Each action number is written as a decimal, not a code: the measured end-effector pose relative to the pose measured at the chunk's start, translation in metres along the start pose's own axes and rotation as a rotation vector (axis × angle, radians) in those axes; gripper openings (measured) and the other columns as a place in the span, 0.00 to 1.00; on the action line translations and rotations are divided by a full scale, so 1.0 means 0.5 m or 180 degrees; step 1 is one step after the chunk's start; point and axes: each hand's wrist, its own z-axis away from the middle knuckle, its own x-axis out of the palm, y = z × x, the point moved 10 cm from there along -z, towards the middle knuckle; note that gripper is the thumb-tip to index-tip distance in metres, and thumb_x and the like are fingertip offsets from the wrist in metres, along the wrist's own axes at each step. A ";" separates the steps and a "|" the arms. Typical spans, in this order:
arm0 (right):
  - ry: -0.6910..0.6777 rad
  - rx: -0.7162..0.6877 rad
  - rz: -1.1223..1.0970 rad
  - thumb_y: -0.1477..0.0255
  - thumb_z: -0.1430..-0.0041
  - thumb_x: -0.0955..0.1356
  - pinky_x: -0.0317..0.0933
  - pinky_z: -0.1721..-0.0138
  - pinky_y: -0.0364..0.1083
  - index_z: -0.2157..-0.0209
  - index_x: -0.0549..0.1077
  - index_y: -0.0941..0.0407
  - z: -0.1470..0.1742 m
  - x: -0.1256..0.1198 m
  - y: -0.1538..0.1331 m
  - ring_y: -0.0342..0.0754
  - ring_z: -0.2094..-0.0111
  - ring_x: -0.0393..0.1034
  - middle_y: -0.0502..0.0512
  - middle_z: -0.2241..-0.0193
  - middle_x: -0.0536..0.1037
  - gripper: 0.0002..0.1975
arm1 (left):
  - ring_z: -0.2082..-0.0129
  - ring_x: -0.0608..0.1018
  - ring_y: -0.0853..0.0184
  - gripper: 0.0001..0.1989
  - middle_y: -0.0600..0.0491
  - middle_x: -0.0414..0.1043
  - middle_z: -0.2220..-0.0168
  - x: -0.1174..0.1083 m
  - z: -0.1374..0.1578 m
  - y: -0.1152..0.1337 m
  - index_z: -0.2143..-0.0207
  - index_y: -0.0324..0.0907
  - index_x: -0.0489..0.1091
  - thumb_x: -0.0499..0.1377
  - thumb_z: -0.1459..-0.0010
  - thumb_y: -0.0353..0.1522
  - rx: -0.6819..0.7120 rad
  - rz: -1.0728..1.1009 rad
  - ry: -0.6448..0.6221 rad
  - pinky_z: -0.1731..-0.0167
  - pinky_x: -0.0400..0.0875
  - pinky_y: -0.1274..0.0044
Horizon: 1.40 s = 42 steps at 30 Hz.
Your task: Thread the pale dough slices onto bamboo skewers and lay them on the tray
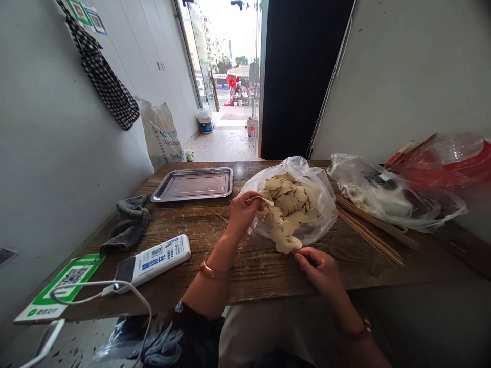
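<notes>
A clear plastic bag (pixel 330 202) lies open on the table, full of thin, round beige slices (pixel 287 202). My left hand (pixel 244 210) pinches one beige slice (pixel 264 200) over the bag's left edge. In front of the bag, my right hand (pixel 318 266) is closed with thumb and fingertips at the near end of a skewer of beige slices (pixel 284 239). Those slices overlap in a row that leads back toward the left hand. Most of the stick itself is hidden behind them.
Bundled bamboo skewers (pixel 370 232) lie right of the bag, beside another plastic bag (pixel 395 199). A metal tray (pixel 194 184) stands at back left. Nearer are a grey cloth (pixel 128 225), a white power bank (pixel 157 261) with a cable, and a green QR-code card (pixel 61 289).
</notes>
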 end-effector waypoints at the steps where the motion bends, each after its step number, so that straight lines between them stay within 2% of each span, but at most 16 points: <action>1: 0.0009 0.0008 -0.0011 0.62 0.40 0.65 0.60 0.76 0.41 0.71 0.77 0.57 0.000 0.000 0.000 0.44 0.79 0.66 0.50 0.82 0.73 0.15 | 0.79 0.75 0.70 0.08 0.54 0.75 0.77 0.001 0.000 -0.001 0.71 0.39 0.74 0.63 0.54 0.33 -0.0001 -0.0017 -0.0030 0.77 0.66 0.80; 4: 0.0028 0.0049 -0.0042 0.62 0.41 0.65 0.59 0.76 0.41 0.71 0.77 0.57 -0.001 -0.002 0.002 0.44 0.79 0.66 0.50 0.81 0.73 0.15 | 0.81 0.74 0.71 0.10 0.55 0.73 0.78 0.003 0.000 -0.004 0.71 0.39 0.74 0.63 0.54 0.36 -0.0003 -0.0069 -0.0114 0.79 0.65 0.81; 11: -0.0023 0.0053 -0.0056 0.62 0.41 0.65 0.60 0.76 0.41 0.71 0.77 0.57 0.001 0.001 0.005 0.44 0.79 0.66 0.50 0.81 0.73 0.14 | 0.84 0.71 0.73 0.14 0.59 0.66 0.82 -0.009 -0.003 -0.014 0.72 0.38 0.71 0.66 0.56 0.39 -0.0157 0.0200 0.0052 0.84 0.58 0.82; 30: -0.0008 -0.0051 -0.0051 0.62 0.41 0.66 0.61 0.75 0.41 0.70 0.77 0.56 0.001 0.003 0.001 0.45 0.78 0.68 0.50 0.80 0.75 0.14 | 0.82 0.71 0.72 0.12 0.57 0.68 0.82 -0.004 -0.001 -0.002 0.71 0.39 0.73 0.65 0.55 0.38 0.0018 0.0002 0.0029 0.82 0.60 0.81; 39: 0.0008 -0.0076 0.0005 0.62 0.40 0.65 0.61 0.75 0.41 0.71 0.77 0.57 -0.001 0.003 -0.002 0.45 0.77 0.69 0.51 0.78 0.76 0.14 | 0.82 0.73 0.71 0.11 0.57 0.69 0.82 0.016 0.005 -0.009 0.72 0.39 0.73 0.65 0.54 0.38 -0.0025 -0.0082 -0.0099 0.80 0.63 0.80; 42: 0.0003 -0.0097 0.0032 0.63 0.40 0.65 0.61 0.74 0.41 0.71 0.77 0.57 -0.001 0.002 -0.005 0.46 0.77 0.69 0.51 0.78 0.76 0.14 | 0.81 0.74 0.70 0.11 0.57 0.69 0.81 0.012 0.005 -0.011 0.72 0.39 0.72 0.65 0.54 0.38 -0.0045 -0.0021 -0.0018 0.80 0.63 0.80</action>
